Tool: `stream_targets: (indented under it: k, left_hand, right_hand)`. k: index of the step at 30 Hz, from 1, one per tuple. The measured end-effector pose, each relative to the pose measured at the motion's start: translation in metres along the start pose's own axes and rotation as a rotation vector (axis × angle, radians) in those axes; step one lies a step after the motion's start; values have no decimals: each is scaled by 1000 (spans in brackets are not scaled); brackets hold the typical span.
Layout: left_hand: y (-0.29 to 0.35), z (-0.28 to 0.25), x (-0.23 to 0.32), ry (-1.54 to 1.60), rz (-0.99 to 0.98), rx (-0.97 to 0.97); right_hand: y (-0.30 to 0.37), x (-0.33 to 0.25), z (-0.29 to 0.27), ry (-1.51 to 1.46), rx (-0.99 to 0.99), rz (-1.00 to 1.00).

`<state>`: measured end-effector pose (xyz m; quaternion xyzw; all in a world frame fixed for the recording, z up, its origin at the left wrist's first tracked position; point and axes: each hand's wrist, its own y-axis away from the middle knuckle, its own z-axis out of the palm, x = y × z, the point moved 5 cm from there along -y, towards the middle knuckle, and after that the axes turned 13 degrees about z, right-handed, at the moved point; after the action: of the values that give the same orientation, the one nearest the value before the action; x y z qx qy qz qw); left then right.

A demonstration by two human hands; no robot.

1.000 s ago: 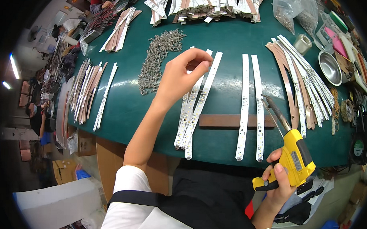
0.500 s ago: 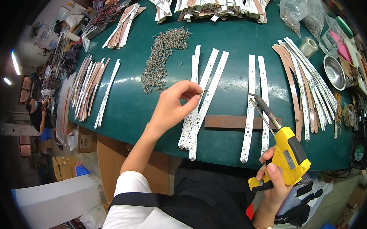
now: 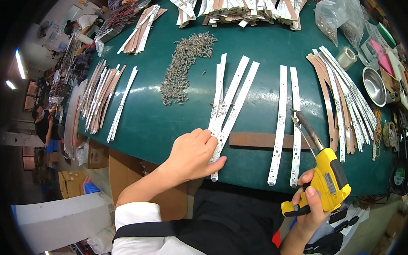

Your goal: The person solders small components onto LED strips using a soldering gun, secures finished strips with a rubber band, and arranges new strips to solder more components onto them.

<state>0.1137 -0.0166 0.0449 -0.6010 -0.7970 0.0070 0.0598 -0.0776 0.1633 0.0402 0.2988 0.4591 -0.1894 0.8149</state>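
My left hand lies over the near ends of a small fan of white LED strips. Its fingers are curled around them and the thumb rests at their right edge; exactly how many strips it grips is hidden. In my right hand is a yellow soldering gun, held by its handle. The gun's dark tip points forward and left, over the right one of two separate LED strips. Under these two strips runs a brown bar, crosswise on the green table.
A heap of small metal-coloured parts lies beyond my left hand. Strip bundles lie at left, right and far back. At far right are a metal bowl, a tape roll and plastic bags. Other people work at left.
My left hand has come down and nearer from above the LED strips to their near ends, its fingers now curled over them. The soldering gun has shifted slightly right and nearer.
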Motion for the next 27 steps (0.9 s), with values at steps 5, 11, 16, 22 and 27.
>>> stream_targets:
  k: [5,11,16,22,27]
  left_hand:
    - [-8,-5,-6,-25,-10,95]
    - [-34,-18,27,97,157,164]
    - [-48,2,34,321,154,142]
    - [-69,9,-21,340,-3,333]
    - [-74,24,-32,430,-26,345]
  right_hand:
    - [7,0,-3,17,21,17]
    - [5,2,-2,2,21,1]
    - [7,1,5,-11,-5,33]
    - [4,13,10,-22,-26,100]
    - [-5,24,23,-13,-102,196]
